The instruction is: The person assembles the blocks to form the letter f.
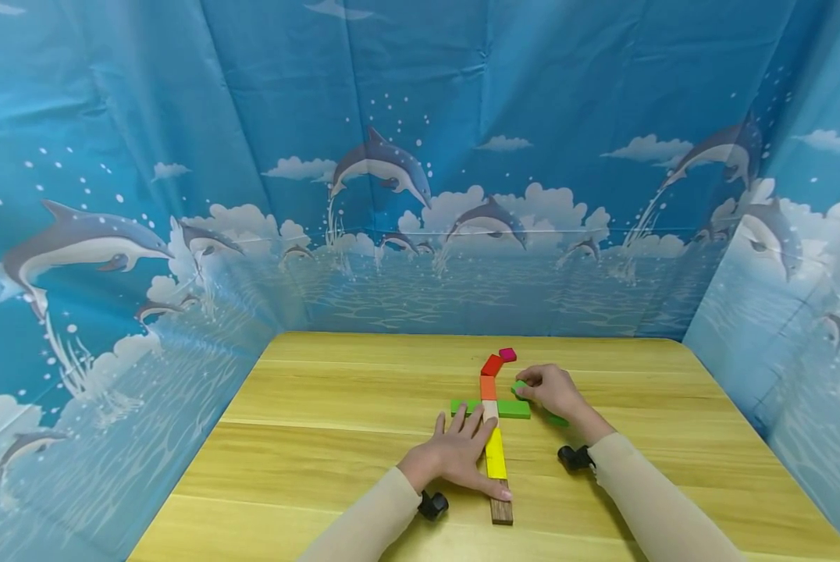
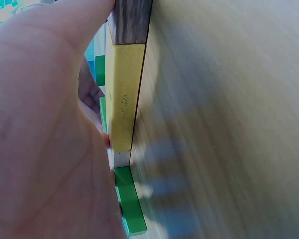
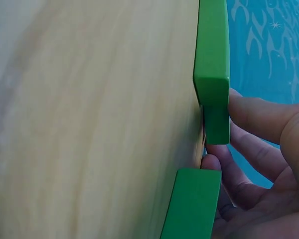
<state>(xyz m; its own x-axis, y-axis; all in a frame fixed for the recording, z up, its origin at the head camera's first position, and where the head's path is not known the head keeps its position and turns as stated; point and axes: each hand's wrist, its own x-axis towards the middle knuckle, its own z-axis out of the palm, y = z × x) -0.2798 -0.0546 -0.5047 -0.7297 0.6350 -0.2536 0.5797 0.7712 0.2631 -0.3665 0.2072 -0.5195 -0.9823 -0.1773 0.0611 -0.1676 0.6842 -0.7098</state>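
Observation:
A line of flat blocks lies on the table: a dark brown block (image 1: 502,512), a yellow block (image 1: 495,456), a whitish block (image 1: 489,409), an orange block (image 1: 487,388), a red block (image 1: 492,365) and a magenta block (image 1: 507,354). Green blocks extend either side of the whitish one, the left (image 1: 466,406) and the right (image 1: 514,410). My left hand (image 1: 455,454) spreads over the line, thumb on the brown block, fingertips at the whitish and left green blocks. My right hand (image 1: 555,392) pinches a small green block (image 3: 218,124) just beyond the right green one.
Another green block (image 3: 192,204) lies under my right hand, partly covered in the head view. The wooden table (image 1: 336,460) ends at a blue dolphin-print curtain (image 1: 420,289) at the back and sides.

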